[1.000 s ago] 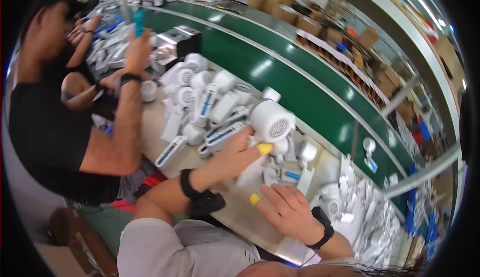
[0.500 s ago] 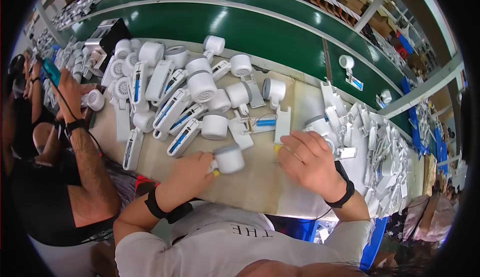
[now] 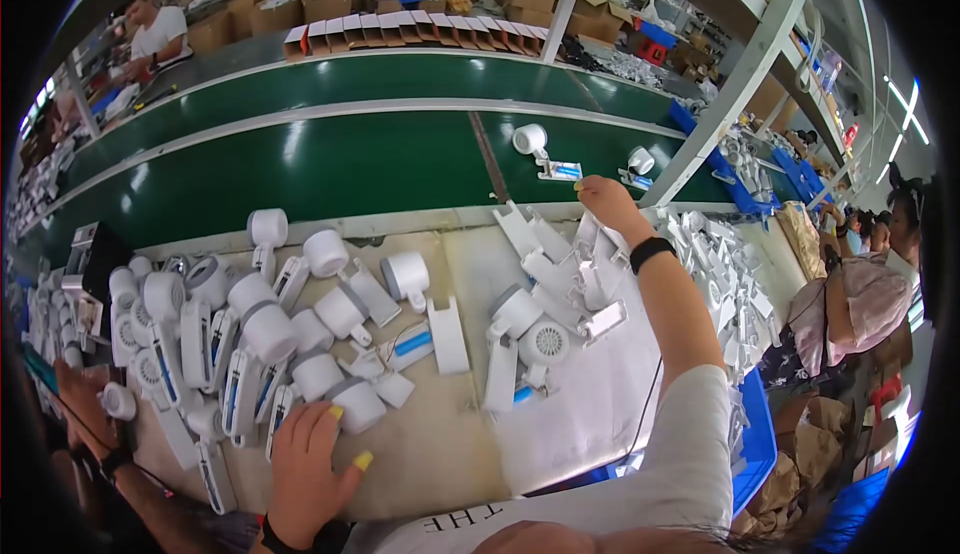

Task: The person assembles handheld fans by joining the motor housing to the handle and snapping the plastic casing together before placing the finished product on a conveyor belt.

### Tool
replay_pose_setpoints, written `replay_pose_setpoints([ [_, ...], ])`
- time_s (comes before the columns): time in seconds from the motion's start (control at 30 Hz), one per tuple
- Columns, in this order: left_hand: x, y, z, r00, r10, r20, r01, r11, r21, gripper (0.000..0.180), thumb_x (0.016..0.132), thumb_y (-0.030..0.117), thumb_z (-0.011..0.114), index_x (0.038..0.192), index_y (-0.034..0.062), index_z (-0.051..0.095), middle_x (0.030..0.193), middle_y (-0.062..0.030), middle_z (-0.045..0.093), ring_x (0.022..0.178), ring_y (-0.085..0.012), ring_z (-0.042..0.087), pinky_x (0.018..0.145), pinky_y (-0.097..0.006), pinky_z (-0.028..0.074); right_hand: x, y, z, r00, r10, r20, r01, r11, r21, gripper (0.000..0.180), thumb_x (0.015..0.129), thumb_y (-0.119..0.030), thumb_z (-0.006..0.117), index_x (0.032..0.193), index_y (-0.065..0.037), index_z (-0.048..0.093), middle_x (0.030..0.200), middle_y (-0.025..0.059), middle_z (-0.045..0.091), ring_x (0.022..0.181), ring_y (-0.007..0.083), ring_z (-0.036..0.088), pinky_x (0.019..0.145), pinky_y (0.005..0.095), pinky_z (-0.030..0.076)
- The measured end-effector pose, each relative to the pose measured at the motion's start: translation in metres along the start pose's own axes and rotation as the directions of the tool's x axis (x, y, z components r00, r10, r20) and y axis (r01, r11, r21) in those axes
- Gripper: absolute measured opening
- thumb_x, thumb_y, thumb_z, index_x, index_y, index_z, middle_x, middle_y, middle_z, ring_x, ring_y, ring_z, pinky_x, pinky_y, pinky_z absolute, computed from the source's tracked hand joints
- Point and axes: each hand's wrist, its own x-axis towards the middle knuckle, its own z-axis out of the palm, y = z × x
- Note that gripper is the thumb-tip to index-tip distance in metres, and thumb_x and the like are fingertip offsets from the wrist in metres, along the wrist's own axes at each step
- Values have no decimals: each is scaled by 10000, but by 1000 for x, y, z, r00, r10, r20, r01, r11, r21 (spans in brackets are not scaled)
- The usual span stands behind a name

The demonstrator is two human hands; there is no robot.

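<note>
My left hand (image 3: 312, 464) lies low over the table with thumb and fingers apart, yellow covers on the fingertips. Its forefinger reaches the edge of a round white fan head (image 3: 357, 406) with a grey rim. Far off to the right, my right arm stretches over to the green belt. There my right hand (image 3: 608, 204), fingers drawn together, meets the handle end of a handheld fan (image 3: 530, 139) whose opened handle shows a blue battery; the fingertips are partly hidden. Beside my left hand is a pile of white handheld fans (image 3: 265, 329), some with opened handles.
Loose white casings (image 3: 560, 264) and two fans lie mid-table; more parts heap up at the right (image 3: 720, 284). A second fan (image 3: 640, 162) rests on the belt (image 3: 380, 164). A slanting white post (image 3: 735, 84) stands near my right arm. A co-worker's hand (image 3: 85, 409) is at far left.
My left hand has let go of the fan it held, leaving it by the pile. My right hand has moved from the table out to the fan on the belt. The view has shifted right.
</note>
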Motion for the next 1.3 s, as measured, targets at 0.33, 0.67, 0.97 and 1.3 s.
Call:
replay_pose_setpoints([
  [0.33,-15,-42,-3,992,-4,-129,-30,965,-262,315,826,132,576,1107,-5,530,1072,-212,560,926,-354,561,823,-402,445,101,7,55,940,207,270,-148,964,-223,631,655,-264,637,1223,-43,475,1177,203,520,1145,323,462,968,386,373],
  [0.67,-9,-12,-30,995,95,-12,-83,795,-601,369,743,92,638,1072,-9,504,1083,-190,547,978,-305,547,800,-389,444,30,-98,-7,955,44,293,-197,834,515,383,737,-260,660,964,30,555,667,34,545,481,95,498,412,228,375],
  [0.97,67,66,57,979,-185,84,39,-232,-972,467,960,289,383,1329,21,282,1225,-122,464,1070,-185,493,899,-334,414,-173,-218,-16,916,-398,-53,397,878,269,480,721,-217,701,1090,9,491,755,125,597,592,243,605,546,309,479],
  [1.3,69,72,77,954,-166,-249,-218,185,-958,281,925,202,475,1112,-7,464,1024,-53,537,911,-88,492,788,-246,415,-229,-226,3,856,-498,-141,510,857,71,537,663,-260,745,1033,2,457,677,140,585,517,289,587,442,344,461],
])
